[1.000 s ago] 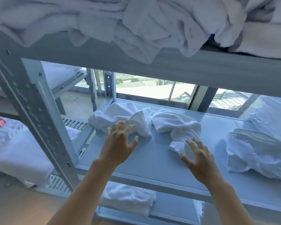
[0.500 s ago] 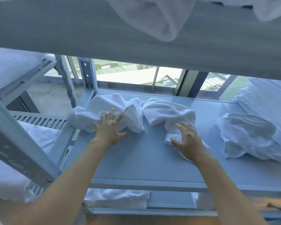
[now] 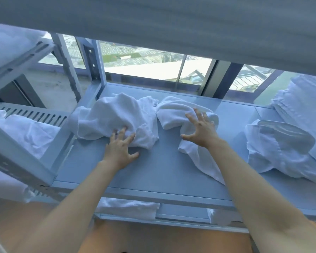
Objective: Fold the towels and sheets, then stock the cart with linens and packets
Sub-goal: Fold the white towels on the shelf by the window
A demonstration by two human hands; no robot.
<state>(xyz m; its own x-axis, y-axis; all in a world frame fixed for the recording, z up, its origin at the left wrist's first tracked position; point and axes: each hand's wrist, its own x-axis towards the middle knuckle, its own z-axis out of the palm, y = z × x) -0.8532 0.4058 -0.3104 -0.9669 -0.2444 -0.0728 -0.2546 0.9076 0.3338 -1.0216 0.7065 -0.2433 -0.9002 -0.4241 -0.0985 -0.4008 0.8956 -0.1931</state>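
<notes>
Head view: both hands reach onto a grey metal shelf (image 3: 153,172) under an upper shelf board (image 3: 171,24).
Left hand (image 3: 119,149): fingers (image 3: 115,135) spread and bent, tips pressing into the near edge of the left towel (image 3: 115,117); thumb out to the right, on the shelf beside the cloth. It does not close round the cloth.
Right hand (image 3: 201,130): fingers (image 3: 191,116) splayed wide and clawed, resting on top of the right towel (image 3: 182,114); thumb points left. Whether it grips the cloth, I cannot tell.
Towels: both white and crumpled, side by side at the back of the shelf, touching at the middle; a flap of the right one trails toward the front edge.
Shelf, right end: a rumpled white bundle (image 3: 281,148), with stacked white linen (image 3: 303,110) behind it.
Lower shelf: folded white linen (image 3: 128,207) below the front rail.
Left rack: more white linen (image 3: 31,134).
</notes>
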